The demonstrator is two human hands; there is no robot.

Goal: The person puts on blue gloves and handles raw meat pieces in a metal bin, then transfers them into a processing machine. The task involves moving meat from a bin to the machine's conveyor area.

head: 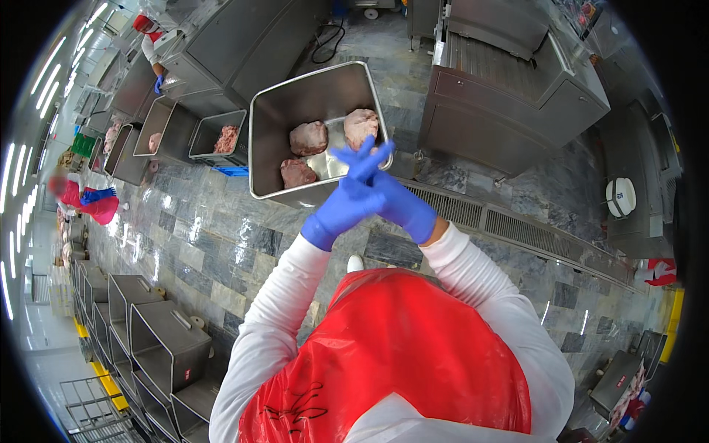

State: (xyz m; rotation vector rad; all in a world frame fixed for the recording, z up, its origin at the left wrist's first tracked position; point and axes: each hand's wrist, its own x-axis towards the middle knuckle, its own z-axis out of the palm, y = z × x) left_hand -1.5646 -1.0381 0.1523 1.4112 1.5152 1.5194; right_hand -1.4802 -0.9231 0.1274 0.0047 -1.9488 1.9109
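Observation:
In blue gloves, my left hand [346, 213] and my right hand [407, 207] cross over each other, their extended fingers overlapping. Neither holds anything that I can see. Both appear just above the near right rim of a stainless steel meat bin [299, 194]. Inside lie three large pieces of raw meat: a pale one [361, 126] partly behind my fingers, one [308, 138] near the middle, and a redder one [298, 173] by the near wall. Whether the gloves touch the rim cannot be told.
A dark crate [219, 119] of meat trimmings stands left of the bin. Steel machines [509, 111] rise ahead to the right. A floor drain grate [454, 207] crosses the tiles. Stacked steel bins [166, 343] are at lower left. Co-workers [91, 196] stand at far left.

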